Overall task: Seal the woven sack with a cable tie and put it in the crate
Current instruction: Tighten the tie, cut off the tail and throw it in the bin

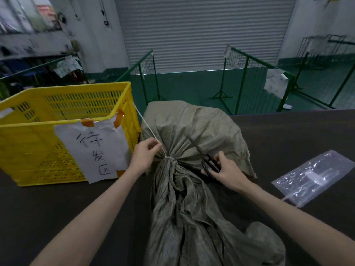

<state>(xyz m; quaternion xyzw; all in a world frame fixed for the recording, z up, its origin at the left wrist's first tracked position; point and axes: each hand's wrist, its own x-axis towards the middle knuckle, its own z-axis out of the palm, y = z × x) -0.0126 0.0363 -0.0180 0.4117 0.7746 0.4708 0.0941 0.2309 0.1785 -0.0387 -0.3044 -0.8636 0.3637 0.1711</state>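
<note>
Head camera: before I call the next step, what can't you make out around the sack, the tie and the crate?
- Cable tie lock: too small; its tail runs up past the left hand.
- Scissors: handles under the right hand; whether the blades are open is unclear.
- Sack contents: hidden by the cloth.
- Crate floor: hidden by its near wall and the paper sign.
- Plastic bag contents: blurred by glare.

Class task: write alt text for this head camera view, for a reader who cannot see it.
A left hand pulls a white cable tie tight around a woven sack neck while the right hand holds black scissors. A yellow crate stands left.
</note>
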